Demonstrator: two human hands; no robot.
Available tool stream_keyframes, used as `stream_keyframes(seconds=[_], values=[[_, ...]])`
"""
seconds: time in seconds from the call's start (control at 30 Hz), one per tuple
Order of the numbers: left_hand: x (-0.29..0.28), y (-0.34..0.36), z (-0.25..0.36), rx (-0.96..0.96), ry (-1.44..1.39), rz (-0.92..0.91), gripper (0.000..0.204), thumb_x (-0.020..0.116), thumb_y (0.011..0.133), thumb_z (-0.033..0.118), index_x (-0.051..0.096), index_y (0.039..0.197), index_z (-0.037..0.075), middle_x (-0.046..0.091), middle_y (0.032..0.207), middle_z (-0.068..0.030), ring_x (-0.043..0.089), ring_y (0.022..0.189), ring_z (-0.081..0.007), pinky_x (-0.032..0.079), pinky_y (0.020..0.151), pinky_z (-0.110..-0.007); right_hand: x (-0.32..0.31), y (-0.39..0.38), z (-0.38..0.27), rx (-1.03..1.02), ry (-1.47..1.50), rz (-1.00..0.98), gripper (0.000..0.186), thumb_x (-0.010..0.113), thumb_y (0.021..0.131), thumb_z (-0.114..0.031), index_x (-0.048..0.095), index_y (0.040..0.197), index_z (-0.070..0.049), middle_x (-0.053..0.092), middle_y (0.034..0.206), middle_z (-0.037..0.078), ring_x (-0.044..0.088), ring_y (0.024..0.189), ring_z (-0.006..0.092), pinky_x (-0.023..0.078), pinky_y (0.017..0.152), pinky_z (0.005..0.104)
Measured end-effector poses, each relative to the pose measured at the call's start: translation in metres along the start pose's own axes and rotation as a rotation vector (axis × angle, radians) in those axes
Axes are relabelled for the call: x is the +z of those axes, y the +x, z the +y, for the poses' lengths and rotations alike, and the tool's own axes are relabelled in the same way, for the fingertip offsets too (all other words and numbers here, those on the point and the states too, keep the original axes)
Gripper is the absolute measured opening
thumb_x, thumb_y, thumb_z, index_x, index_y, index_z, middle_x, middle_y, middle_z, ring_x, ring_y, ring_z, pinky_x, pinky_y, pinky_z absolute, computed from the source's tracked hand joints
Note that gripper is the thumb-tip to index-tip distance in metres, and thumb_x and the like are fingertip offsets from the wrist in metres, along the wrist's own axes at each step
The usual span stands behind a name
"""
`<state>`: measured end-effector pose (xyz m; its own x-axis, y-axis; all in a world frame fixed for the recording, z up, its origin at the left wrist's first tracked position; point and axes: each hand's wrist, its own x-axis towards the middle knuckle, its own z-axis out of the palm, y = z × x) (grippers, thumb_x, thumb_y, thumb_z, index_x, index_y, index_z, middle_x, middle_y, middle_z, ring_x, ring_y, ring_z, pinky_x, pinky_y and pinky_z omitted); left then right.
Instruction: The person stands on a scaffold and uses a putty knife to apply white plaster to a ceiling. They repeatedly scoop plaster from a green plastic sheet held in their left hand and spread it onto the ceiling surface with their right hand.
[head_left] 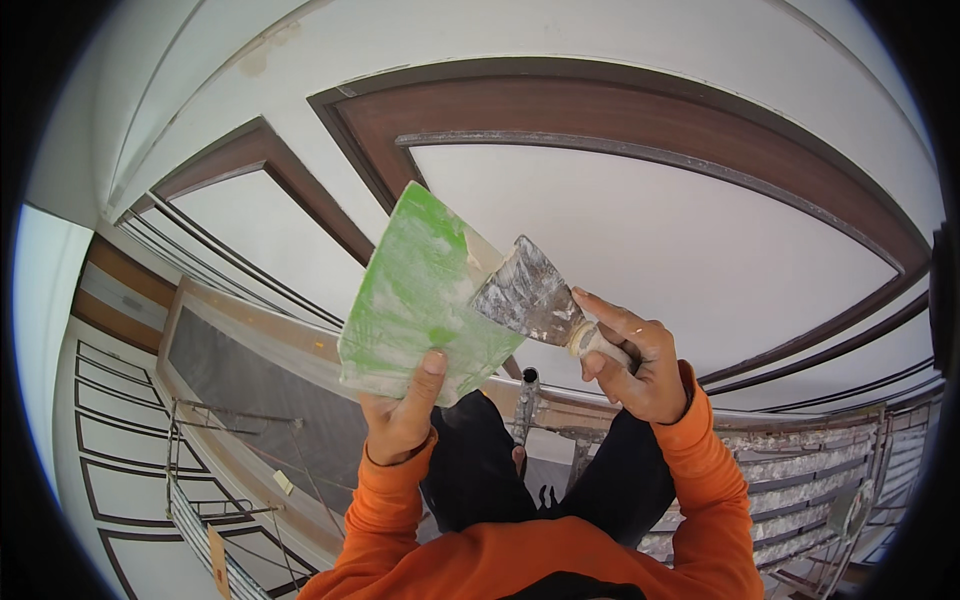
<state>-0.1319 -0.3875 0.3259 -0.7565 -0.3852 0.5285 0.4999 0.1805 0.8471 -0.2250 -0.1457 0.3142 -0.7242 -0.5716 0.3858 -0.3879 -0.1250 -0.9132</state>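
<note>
My left hand [405, 410] grips the lower edge of a green plastic spreader [415, 290], thumb on its face. Whitish filler is smeared over the spreader, thicker along its right edge. In my right hand [645, 365] is a putty knife [535, 295], held by its handle with the index finger stretched toward the blade. The metal blade is caked with grey-white filler. Its left corner overlaps the spreader's right side; whether the two touch I cannot tell for certain.
Ahead stands a white wall [620, 215] with dark brown trim [600, 105]. Scaffold planks [810, 470] splashed with filler lie at the right, and a scaffold pipe [525, 400] rises between my legs. More scaffold framing [205, 500] stands lower left, above a far-below floor.
</note>
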Motion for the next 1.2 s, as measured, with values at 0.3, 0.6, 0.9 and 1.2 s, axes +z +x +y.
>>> stream_keyframes(seconds=[0.3, 0.6, 0.9, 1.2], values=[[0.014, -0.011, -0.026, -0.126, 0.104, -0.460, 0.044, 0.063, 0.094, 0.005, 0.050, 0.135, -0.006, 0.063, 0.123, -0.0147, 0.063, 0.108, -0.0263, 0.047, 0.094, -0.032, 0.003, 0.005, 0.001, -0.026, 0.213, 0.276, 0.055, 0.062, 0.094, -0.007, 0.043, 0.145, 0.005, 0.065, 0.075, 0.007, 0.050, 0.055, 0.0059, 0.039, 0.052, 0.0196], [0.036, -0.023, -0.076, -0.841, -0.803, 0.177, 0.042, 0.061, 0.092, 0.008, 0.049, 0.131, -0.003, 0.062, 0.122, -0.0168, 0.067, 0.106, -0.0294, 0.058, 0.089, -0.041, -0.018, 0.071, -0.043, -0.454, -0.508, 0.290, 0.037, 0.062, 0.093, -0.002, 0.060, 0.130, 0.000, 0.064, 0.085, 0.010, 0.056, 0.070, 0.0150, 0.046, 0.065, 0.0269], [0.073, -0.052, -0.105, -1.083, -1.059, 0.062, 0.029, 0.058, 0.095, 0.011, 0.056, 0.118, -0.005, 0.062, 0.114, -0.0142, 0.065, 0.105, -0.0265, 0.055, 0.092, -0.041, 0.044, 0.205, -0.115, -0.397, -0.494, 0.085, 0.035, 0.051, 0.094, -0.004, 0.063, 0.127, -0.001, 0.059, 0.091, 0.005, 0.051, 0.073, 0.0112, 0.042, 0.067, 0.0258], [0.070, -0.044, -0.086, -1.089, -1.085, 0.055, 0.030, 0.054, 0.096, 0.008, 0.052, 0.124, -0.002, 0.063, 0.117, -0.0132, 0.065, 0.106, -0.0238, 0.056, 0.090, -0.038, 0.077, 0.243, -0.137, -0.216, -0.411, 0.034, 0.038, 0.048, 0.097, -0.012, 0.060, 0.132, -0.004, 0.061, 0.086, 0.004, 0.047, 0.060, 0.0076, 0.041, 0.055, 0.0230]])
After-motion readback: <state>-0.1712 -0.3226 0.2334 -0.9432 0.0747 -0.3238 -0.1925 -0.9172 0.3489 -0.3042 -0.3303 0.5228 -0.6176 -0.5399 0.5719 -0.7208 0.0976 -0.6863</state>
